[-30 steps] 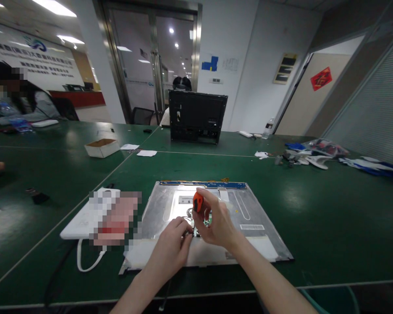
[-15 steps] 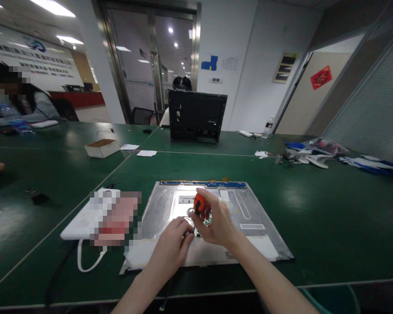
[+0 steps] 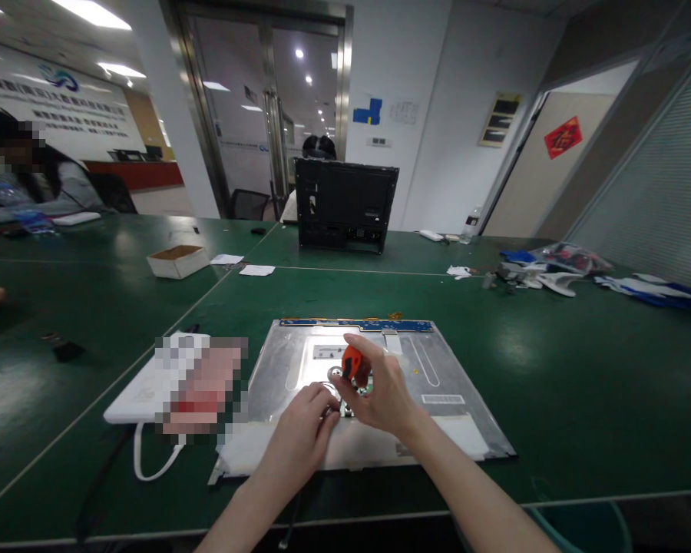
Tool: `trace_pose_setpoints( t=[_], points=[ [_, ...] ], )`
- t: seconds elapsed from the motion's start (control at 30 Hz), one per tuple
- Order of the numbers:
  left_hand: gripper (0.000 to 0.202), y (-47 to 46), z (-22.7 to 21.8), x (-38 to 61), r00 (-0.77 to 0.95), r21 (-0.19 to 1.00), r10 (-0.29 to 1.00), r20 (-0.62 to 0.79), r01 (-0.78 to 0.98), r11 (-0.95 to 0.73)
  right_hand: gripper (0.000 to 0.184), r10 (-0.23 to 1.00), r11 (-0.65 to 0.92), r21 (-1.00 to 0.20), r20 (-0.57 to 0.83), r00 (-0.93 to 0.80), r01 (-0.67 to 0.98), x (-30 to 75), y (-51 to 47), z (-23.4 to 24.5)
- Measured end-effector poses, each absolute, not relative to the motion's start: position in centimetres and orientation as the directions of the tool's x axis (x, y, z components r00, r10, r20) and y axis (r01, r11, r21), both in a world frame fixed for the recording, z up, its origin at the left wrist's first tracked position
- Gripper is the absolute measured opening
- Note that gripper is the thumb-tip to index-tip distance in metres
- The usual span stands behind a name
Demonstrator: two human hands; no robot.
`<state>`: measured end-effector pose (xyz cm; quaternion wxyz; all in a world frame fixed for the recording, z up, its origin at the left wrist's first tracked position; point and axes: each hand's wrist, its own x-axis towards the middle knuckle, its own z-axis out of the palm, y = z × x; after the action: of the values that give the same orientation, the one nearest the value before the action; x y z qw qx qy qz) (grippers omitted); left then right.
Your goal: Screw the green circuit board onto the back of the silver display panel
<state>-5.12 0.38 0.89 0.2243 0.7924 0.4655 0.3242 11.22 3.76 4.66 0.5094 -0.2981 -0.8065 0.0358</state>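
Note:
A flat silver display panel [image 3: 457, 376] lies on the green table in front of me, a blue circuit strip [image 3: 328, 324] along its far edge. My right hand [image 3: 385, 392] is closed around the orange and black handle of a screwdriver [image 3: 351, 359], held upright over a small green circuit board [image 3: 369, 385] at the panel's middle. The screwdriver's tip is hidden behind my fingers. Beside it, my left hand [image 3: 306, 421] is closed, with fingertips pinched at the board's left side near a thin dark wire. What those fingers hold, if anything, is hidden.
Left of the panel are a white device [image 3: 141, 388] with a white cable [image 3: 143, 461] and a blurred-out reddish item. Farther off stand an open box [image 3: 177, 262] and a black monitor housing [image 3: 345, 203]. Gloves and bags [image 3: 544, 269] lie right. A person [image 3: 63, 180] sits at left.
The screwdriver handle has turned and shifted slightly in my right fingers. My left hand has stayed in place, and the whole view has drifted by a tiny amount.

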Motion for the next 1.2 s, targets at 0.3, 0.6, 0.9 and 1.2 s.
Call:
trace_pose_setpoints(
  t=[0.3, 0.6, 0.9, 1.2],
  points=[
    [0.017, 0.18, 1.08, -5.11, 0.374, 0.657, 0.878, 0.299, 0.587, -0.474, 0.063, 0.522, 0.833, -0.384, 0.784, -0.336, 0.398, 11.27, 3.59, 5.05],
    [0.017, 0.06, 0.95, -4.97, 0.365, 0.672, 0.880, 0.303, 0.574, -0.469, 0.057, 0.517, 0.819, -0.356, 0.798, -0.310, 0.451, 11.28, 3.85, 4.58],
    [0.014, -0.11, 1.59, -4.93, 0.361, 0.679, 0.882, 0.303, 0.567, -0.466, 0.063, 0.517, 0.835, -0.380, 0.790, -0.331, 0.398, 11.34, 3.74, 4.82],
    [0.015, -0.02, 1.51, -4.84, 0.349, 0.681, 0.889, 0.298, 0.574, -0.454, 0.056, 0.505, 0.824, -0.339, 0.803, -0.317, 0.454, 11.26, 3.80, 4.86]
  ],
)
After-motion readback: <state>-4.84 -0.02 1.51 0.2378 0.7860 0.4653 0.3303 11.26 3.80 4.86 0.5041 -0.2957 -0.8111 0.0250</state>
